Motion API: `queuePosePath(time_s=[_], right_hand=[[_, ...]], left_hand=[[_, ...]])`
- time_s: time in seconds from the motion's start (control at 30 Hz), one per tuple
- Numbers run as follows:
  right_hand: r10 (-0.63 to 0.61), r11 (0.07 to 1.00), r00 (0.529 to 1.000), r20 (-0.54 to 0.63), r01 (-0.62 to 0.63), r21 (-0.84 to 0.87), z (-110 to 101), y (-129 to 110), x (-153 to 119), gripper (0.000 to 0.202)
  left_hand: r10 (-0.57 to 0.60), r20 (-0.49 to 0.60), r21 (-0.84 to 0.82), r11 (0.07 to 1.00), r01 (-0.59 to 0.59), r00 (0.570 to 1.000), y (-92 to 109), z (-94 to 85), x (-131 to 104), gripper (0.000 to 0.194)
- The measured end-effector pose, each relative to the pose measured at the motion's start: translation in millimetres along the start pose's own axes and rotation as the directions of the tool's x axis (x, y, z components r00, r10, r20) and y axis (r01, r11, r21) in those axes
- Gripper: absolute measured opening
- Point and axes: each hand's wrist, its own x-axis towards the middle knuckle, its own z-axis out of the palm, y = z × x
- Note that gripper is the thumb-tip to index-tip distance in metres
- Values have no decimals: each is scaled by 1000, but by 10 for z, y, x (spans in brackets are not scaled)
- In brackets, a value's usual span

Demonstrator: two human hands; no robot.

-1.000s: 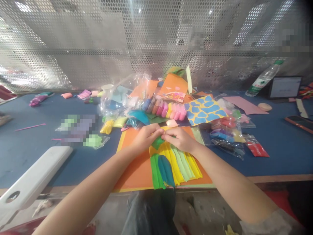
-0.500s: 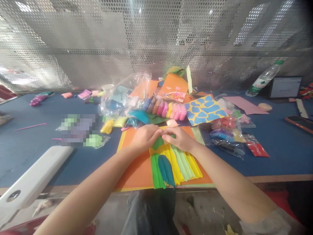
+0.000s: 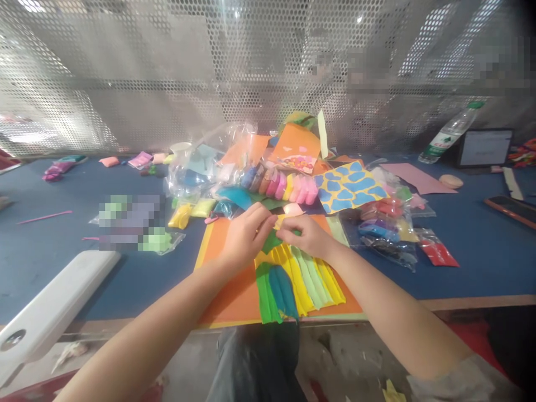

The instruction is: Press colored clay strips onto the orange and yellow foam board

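Both of my hands meet above an orange sheet [image 3: 226, 296] near the table's front edge. My left hand [image 3: 249, 234] has its fingers bent against green clay [image 3: 273, 240], with the thumb raised beside it. Just to the right, my right hand [image 3: 305, 237] pinches the same green clay; its fingers partly hide it. Below them, ridged yellow clay strips [image 3: 298, 282] and a pale green strip [image 3: 312, 279] cover the sheet's right part. A blue clay piece [image 3: 283, 290] with a rounded top lies beside a bright green strip [image 3: 267, 293].
Behind the hands stand a row of colored clay packs [image 3: 288, 187], a blue-patterned yellow card [image 3: 352, 187] and orange cards [image 3: 295, 146]. Clay bags [image 3: 387, 229] lie at right. A water bottle [image 3: 450, 137] leans at the back right. A white device [image 3: 62, 290] extends in from the left.
My left hand has drawn slightly left, and its thumb has parted from my right hand's fingertips. My right hand stays nearly in place. The view has shifted slightly.
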Motion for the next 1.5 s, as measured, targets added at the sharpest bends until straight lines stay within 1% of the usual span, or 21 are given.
queuePosePath(time_s=[0.03,0.1,0.17,0.2,0.27,0.3,0.37,0.43,0.53,0.73,0.83,0.93,1.03,1.17,1.23,1.27,1.33,1.37,1.4,1.43,1.5], right_hand=[[6,1000,1000,2,-6,-6,-2,1,-3,43],[2,1000,1000,-7,-3,-14,-3,3,-9,44],[-12,1000,1000,-16,12,-27,0,11,-9,42],[-16,999,1000,-21,15,-38,1,18,-7,41],[-7,998,999,-36,5,-55,1,36,-1,41],[2,998,999,-42,-4,-55,-2,45,2,42],[16,999,999,-44,-18,-40,-14,55,5,41],[18,999,999,-48,-20,-31,-30,53,4,37],[7,999,998,-68,-9,-35,-48,30,-3,34],[51,998,998,-44,-49,26,-51,7,-2,34],[63,998,996,-60,-62,24,-55,53,7,29],[60,998,997,-39,-59,32,-62,108,8,29],[50,998,996,-71,-51,-24,-69,122,2,34],[37,995,993,-116,-47,-89,-70,85,17,36],[63,997,992,-112,-68,-39,-69,83,37,35],[83,996,990,-111,-81,22,-71,95,48,33],[113,971,987,-116,-85,224,-80,138,69,23],[117,937,985,-124,-68,343,-88,165,77,17],[116,891,984,-133,-44,451,-98,189,82,17],[115,844,983,-141,-21,536,-108,207,85,22],[126,781,980,-154,-2,624,-125,214,84,30]], left_hand=[[-32,-2,-23,999,32,999,-22,0,8,30],[-78,52,-77,994,82,996,-71,4,27,31],[-55,93,-68,996,62,994,-101,11,43,30],[-24,80,-31,999,27,996,-104,14,47,29],[59,3,83,995,-59,998,-89,17,46,26],[85,-38,131,988,-80,996,-76,16,42,27],[94,-80,179,981,-78,992,-55,11,33,29],[55,-70,195,980,-41,996,-52,4,27,32],[1,-20,192,981,3,1000,-68,-3,30,37],[4,-10,153,988,-2,1000,-80,-18,48,37],[-11,22,151,988,8,1000,-113,-34,54,37],[14,33,165,986,-19,999,-159,-45,57,37],[53,36,142,988,-58,998,-194,-32,59,38],[38,57,103,994,-44,998,-192,0,67,41],[25,22,106,994,-27,999,-184,-12,74,41],[17,-21,118,993,-14,1000,-189,-29,77,41],[8,-162,181,983,22,987,-231,-74,82,41],[21,-235,237,971,36,972,-268,-96,83,39],[46,-290,305,951,46,956,-312,-113,84,36],[76,-310,373,927,47,948,-360,-122,85,33],[112,-252,471,882,20,961,-441,-113,86,27]])
